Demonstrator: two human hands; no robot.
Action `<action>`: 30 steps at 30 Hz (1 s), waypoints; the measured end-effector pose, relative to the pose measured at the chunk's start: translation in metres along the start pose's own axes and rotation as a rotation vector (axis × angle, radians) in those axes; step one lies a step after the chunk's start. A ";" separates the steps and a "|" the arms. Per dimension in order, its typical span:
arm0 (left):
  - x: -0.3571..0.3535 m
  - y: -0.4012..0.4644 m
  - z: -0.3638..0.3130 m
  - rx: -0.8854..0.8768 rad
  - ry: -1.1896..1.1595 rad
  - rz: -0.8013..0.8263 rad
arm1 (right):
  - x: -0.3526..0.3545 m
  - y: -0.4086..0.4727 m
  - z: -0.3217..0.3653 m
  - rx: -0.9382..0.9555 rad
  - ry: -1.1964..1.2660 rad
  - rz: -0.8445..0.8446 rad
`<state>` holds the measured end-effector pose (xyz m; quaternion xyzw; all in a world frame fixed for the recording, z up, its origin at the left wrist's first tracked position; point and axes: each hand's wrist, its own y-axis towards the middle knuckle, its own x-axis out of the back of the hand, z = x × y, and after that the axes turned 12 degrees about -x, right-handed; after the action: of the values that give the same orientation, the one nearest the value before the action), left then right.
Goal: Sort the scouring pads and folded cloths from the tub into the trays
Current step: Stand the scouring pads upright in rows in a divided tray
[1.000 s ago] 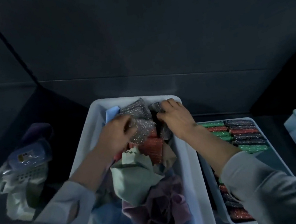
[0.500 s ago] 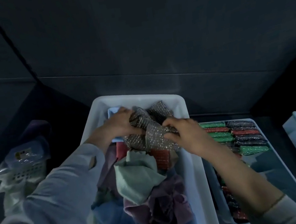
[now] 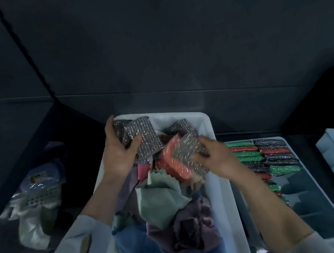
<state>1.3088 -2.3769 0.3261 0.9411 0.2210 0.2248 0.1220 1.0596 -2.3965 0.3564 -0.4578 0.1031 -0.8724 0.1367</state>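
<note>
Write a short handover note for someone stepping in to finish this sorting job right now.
Left hand grips silver pads over the tub.
Right hand grips a silver pad and red pad near the tub's right wall.
Done: green, red and dark pads lie in rows in the right tray.
Left: place the held pads; cloths and a silver pad remain in the tub.

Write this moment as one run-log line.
left hand: grips silver scouring pads | right hand: grips silver and red pads | place: over tub

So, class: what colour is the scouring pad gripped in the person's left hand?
Silver-grey, sparkly scouring pad in the left hand; head view.
</note>
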 end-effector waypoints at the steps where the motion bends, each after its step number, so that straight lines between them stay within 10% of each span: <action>1: -0.001 -0.008 0.000 -0.014 -0.009 -0.007 | 0.008 -0.005 -0.003 -0.027 0.169 -0.055; 13: -0.027 -0.089 -0.056 0.104 -0.045 0.082 | 0.007 -0.078 -0.042 -0.341 1.361 -0.106; 25: -0.110 -0.135 -0.134 0.185 -0.261 0.217 | 0.025 -0.101 -0.092 -0.365 1.244 -0.015; 30: -0.119 -0.139 -0.134 0.190 -0.267 0.156 | 0.071 -0.096 -0.165 -0.409 0.990 -0.262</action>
<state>1.0995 -2.2945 0.3532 0.9842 0.1495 0.0847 0.0430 0.8703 -2.3206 0.3481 -0.0189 0.2644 -0.9555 -0.1297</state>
